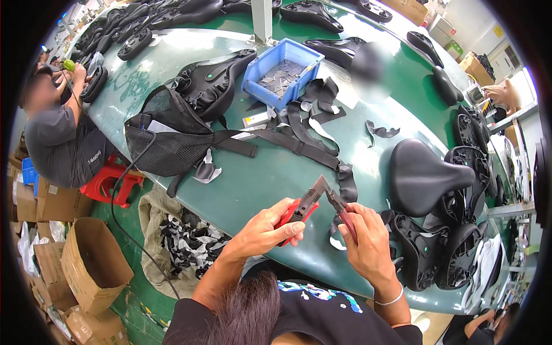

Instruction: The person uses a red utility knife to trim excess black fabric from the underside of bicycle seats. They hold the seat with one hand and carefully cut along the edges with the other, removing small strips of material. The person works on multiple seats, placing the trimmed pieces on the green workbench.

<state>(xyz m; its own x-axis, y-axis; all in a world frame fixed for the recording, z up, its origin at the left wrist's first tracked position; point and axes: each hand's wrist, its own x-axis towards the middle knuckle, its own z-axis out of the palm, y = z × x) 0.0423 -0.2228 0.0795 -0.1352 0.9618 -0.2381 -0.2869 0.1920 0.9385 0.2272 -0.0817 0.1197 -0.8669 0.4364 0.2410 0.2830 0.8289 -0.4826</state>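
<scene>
My left hand [259,233] is closed around a red and black utility knife [299,214], its grey blade [317,187] pointing up and away from me. My right hand [369,244] grips dark-jawed pliers with red handles [339,208]. The tips of both tools come close together; whether they touch I cannot tell. Beyond them stands a blue bin [253,87] of loose grey metal blades [282,77]. Black strips of trimmed material [305,129] lie between the bin and my hands. A black bicycle saddle [422,175] is right of my hands.
The green table [230,184] carries a black mesh bag [172,141] at left and upturned saddles [422,247] at right. A metal post [261,20] rises at the far side. A sack of scraps [190,244] and cardboard boxes [95,259] stand lower left. Another person [63,138] sits at left.
</scene>
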